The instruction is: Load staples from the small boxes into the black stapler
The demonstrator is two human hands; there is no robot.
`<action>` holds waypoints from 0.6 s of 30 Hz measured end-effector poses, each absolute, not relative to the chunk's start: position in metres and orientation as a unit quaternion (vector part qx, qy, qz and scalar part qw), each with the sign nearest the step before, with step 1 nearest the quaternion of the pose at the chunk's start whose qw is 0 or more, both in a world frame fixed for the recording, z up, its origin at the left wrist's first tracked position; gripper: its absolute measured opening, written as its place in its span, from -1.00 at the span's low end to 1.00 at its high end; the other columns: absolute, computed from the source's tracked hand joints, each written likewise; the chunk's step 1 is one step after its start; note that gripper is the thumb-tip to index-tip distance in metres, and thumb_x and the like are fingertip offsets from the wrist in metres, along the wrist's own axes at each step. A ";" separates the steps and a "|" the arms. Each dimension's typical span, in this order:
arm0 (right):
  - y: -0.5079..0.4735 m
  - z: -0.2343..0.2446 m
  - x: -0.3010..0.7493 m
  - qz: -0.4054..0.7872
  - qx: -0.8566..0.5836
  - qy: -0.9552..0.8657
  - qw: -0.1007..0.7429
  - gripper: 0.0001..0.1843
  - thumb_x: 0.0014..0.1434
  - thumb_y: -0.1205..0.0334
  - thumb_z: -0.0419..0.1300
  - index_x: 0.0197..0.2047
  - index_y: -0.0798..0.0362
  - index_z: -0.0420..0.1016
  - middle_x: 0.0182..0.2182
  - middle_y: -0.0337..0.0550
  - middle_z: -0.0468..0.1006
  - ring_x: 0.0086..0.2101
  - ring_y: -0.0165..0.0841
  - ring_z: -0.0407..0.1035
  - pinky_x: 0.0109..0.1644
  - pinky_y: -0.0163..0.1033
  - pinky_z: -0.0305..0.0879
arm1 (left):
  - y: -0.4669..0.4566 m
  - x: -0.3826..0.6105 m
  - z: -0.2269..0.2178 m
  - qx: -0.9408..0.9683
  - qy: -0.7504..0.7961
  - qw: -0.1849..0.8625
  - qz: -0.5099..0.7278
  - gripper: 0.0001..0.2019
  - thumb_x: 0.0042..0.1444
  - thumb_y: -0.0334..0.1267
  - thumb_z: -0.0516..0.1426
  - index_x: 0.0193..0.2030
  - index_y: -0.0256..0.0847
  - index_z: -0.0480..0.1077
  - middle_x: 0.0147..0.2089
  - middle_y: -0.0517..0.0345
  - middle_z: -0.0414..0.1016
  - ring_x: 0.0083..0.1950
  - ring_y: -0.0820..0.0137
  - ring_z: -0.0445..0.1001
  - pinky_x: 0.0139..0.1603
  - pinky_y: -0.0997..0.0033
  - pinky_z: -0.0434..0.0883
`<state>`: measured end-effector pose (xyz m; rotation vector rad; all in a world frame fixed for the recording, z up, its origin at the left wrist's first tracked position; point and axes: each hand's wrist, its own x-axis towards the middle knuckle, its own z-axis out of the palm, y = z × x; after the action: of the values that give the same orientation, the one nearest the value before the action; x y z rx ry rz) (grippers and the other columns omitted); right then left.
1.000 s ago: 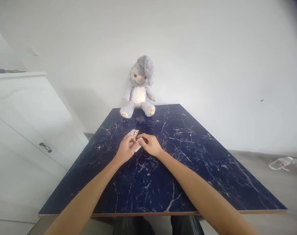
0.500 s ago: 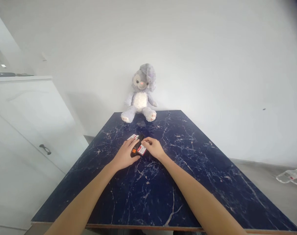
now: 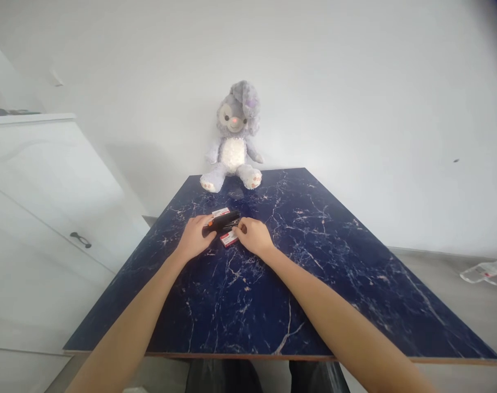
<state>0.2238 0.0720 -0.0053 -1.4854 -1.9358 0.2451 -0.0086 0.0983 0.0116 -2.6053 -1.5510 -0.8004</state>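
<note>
A black stapler [image 3: 225,220] with an orange patch lies across the middle of the table. My left hand [image 3: 195,236] wraps around its left end, thumb on the near side and fingers behind. At the stapler's right end is my right hand [image 3: 253,236], its thumb and fingers pinched together; what sits between the fingertips is too small to make out. Just under those fingertips, in front of the stapler, lies a small red and white box [image 3: 228,239]. A second red and white box [image 3: 220,212] shows behind the stapler, partly covered by it.
The blue marbled table [image 3: 248,305] carries a grey plush toy [image 3: 234,142] seated at its far edge against the wall. On the left stands a white cabinet [image 3: 39,218] with a dark handle. A clear plastic item [image 3: 485,272] lies on the floor at right.
The stapler has turned from pointing away to lying more sideways, and my left hand has shifted left with it. My right hand's fingertips have moved to the stapler's right end. The view has tilted down.
</note>
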 end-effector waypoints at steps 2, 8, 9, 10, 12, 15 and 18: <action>0.072 -0.004 0.228 0.108 -0.547 -0.768 0.315 -0.78 0.28 0.11 0.13 -0.28 -0.01 0.56 -0.37 -0.18 0.59 -0.31 -0.31 0.44 -0.15 -0.26 0.25 | 0.099 -0.008 0.009 -0.830 -0.487 0.016 -0.271 -0.51 0.21 -0.15 0.10 0.28 -0.13 0.30 0.25 -0.02 0.40 0.26 0.08 0.32 0.31 0.05 0.19; 0.075 -0.006 0.217 0.095 -0.474 -0.830 0.280 -0.66 0.33 0.07 0.09 0.08 -0.02 0.49 0.02 -0.08 0.56 0.05 -0.22 0.39 0.15 -0.14 0.18 | 0.111 -0.015 -0.005 -0.782 -0.559 -0.040 -0.274 -0.48 0.34 0.02 -0.10 0.31 -0.20 0.28 0.23 -0.11 0.42 0.21 0.12 0.40 0.25 0.10 0.29; 0.075 -0.007 0.213 0.086 -0.480 -0.829 0.273 -0.63 0.36 0.03 0.05 0.10 -0.02 0.48 0.07 -0.06 0.53 0.11 -0.20 0.35 0.18 -0.09 0.15 | 0.112 -0.016 -0.006 -0.773 -0.569 -0.044 -0.277 -0.47 0.35 0.03 -0.11 0.31 -0.18 0.27 0.23 -0.11 0.42 0.21 0.12 0.40 0.24 0.09 0.30; 0.076 -0.008 0.209 0.076 -0.488 -0.826 0.271 -0.60 0.38 -0.01 0.01 0.12 -0.01 0.46 0.11 -0.04 0.50 0.14 -0.18 0.31 0.20 -0.06 0.13 | 0.114 -0.017 -0.008 -0.767 -0.576 -0.043 -0.279 -0.47 0.35 0.03 -0.12 0.32 -0.17 0.27 0.23 -0.11 0.42 0.22 0.11 0.40 0.24 0.07 0.30; 0.075 -0.008 0.206 0.055 -0.505 -0.812 0.286 -0.54 0.41 -0.04 -0.05 0.19 0.02 0.40 0.17 0.02 0.44 0.16 -0.16 0.28 0.21 -0.04 0.13 | 0.115 -0.018 -0.010 -0.760 -0.585 -0.033 -0.282 -0.46 0.34 0.04 -0.12 0.31 -0.18 0.28 0.24 -0.14 0.41 0.25 0.07 0.38 0.26 0.02 0.27; 0.069 -0.007 0.220 0.029 -0.529 -0.786 0.319 -0.55 0.43 0.01 -0.07 0.18 0.05 0.39 0.10 0.02 0.48 0.09 -0.19 0.32 0.18 -0.08 0.15 | 0.116 -0.018 -0.010 -0.761 -0.580 -0.025 -0.290 -0.45 0.34 0.04 -0.13 0.32 -0.17 0.27 0.27 -0.14 0.39 0.29 0.04 0.33 0.30 -0.06 0.23; 0.062 -0.007 0.254 0.018 -0.563 -0.762 0.319 -0.62 0.40 0.09 -0.01 0.12 0.09 0.44 0.01 0.03 0.53 0.03 -0.20 0.34 0.18 -0.11 0.14 | 0.117 -0.019 -0.008 -0.771 -0.562 -0.035 -0.296 -0.43 0.34 0.06 -0.13 0.37 -0.14 0.21 0.34 -0.12 0.31 0.36 0.04 0.25 0.34 -0.10 0.16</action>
<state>0.2536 0.0615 -0.0075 -1.4801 -2.0048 0.0464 -0.0187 0.1168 -0.0081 -2.4782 -1.8079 -0.9529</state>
